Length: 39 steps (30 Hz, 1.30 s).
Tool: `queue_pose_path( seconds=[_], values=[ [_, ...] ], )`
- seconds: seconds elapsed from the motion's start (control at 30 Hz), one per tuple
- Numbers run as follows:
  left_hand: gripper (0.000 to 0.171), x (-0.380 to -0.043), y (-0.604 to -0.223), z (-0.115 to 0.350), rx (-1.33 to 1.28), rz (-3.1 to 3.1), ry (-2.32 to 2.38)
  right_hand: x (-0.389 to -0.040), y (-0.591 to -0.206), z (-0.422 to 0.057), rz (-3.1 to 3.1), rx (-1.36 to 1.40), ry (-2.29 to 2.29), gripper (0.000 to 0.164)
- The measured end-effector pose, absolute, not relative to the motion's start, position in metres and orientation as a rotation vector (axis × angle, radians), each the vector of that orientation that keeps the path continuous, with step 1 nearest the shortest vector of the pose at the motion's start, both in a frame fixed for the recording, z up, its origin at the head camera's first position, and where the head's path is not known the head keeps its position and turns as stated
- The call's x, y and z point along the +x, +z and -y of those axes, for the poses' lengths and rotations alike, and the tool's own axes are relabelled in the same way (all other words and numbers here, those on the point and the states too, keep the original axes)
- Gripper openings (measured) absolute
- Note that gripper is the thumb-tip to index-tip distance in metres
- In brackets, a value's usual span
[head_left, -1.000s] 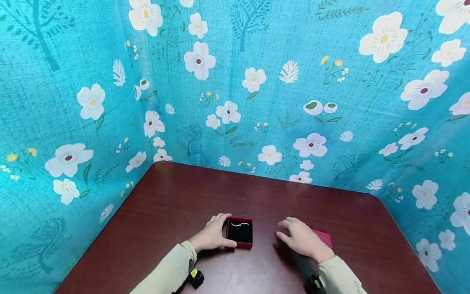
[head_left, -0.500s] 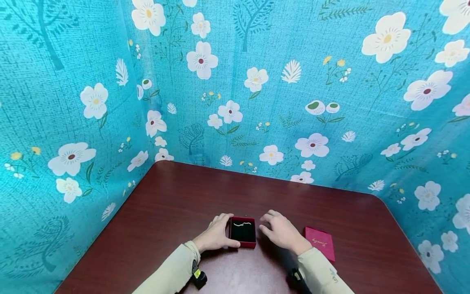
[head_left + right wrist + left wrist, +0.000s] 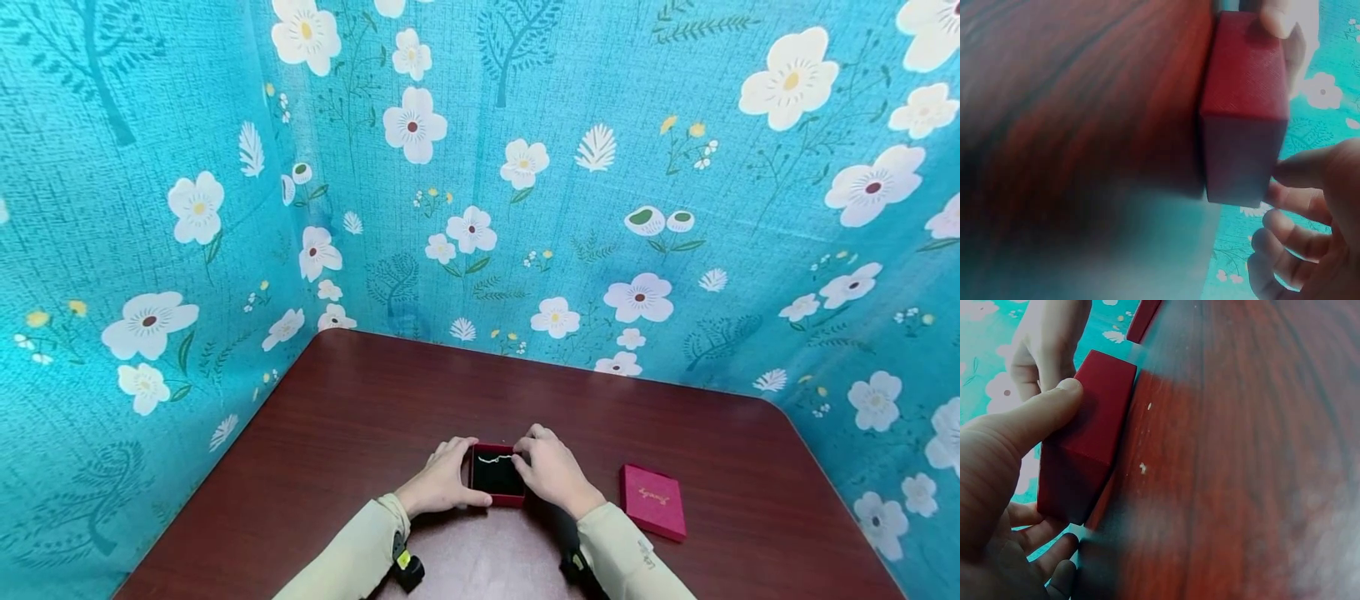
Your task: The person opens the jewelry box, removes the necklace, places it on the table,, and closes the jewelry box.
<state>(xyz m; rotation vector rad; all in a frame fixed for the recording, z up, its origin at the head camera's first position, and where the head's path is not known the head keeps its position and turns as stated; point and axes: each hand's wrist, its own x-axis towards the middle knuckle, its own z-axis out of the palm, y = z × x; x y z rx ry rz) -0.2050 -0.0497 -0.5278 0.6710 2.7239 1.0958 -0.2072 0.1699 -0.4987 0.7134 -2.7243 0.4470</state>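
Note:
A small red jewelry box without its lid stands on the table. A thin silver-coloured chain lies across its black cushion. From the left, my left hand grips the box, thumb on the front wall and fingers round the far side; the left wrist view shows that thumb pressed on the red wall. Loosely bent, the fingers of my right hand reach the box's far right corner near the chain's end. Their tips partly hide that end, and no clear pinch shows.
The red lid with gold lettering lies to the right of my right hand. Under everything is a dark reddish-brown table. A blue floral cloth hangs behind it and at both sides.
My right hand has moved left from beside the lid to the box's right side, uncovering the lid. My left hand keeps its grip, and the box and chain stay in place.

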Motion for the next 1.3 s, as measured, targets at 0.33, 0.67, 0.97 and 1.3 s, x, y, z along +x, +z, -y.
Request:
queue_pose_path(
  seconds=[0.33, 0.67, 0.97, 1.3],
  values=[
    [0.096, -0.203, -0.524, 0.05, 0.663, -2.711, 1.107, -0.204, -0.501, -0.161, 2.681, 0.742, 0.274, 0.01],
    [0.096, -0.202, -0.523, 0.05, 0.654, -2.699, 1.121, -0.204, -0.502, -0.159, 2.697, 0.74, 0.127, 0.01],
    [0.095, -0.203, -0.522, 0.05, 0.653, -2.711, 1.106, -0.204, -0.5, -0.157, 2.765, 0.741, 0.098, 0.011],
    [0.095, -0.204, -0.526, 0.048, 0.659, -2.712, 1.102, -0.202, -0.499, -0.158, 2.786, 0.764, 0.101, 0.011]
  ],
)
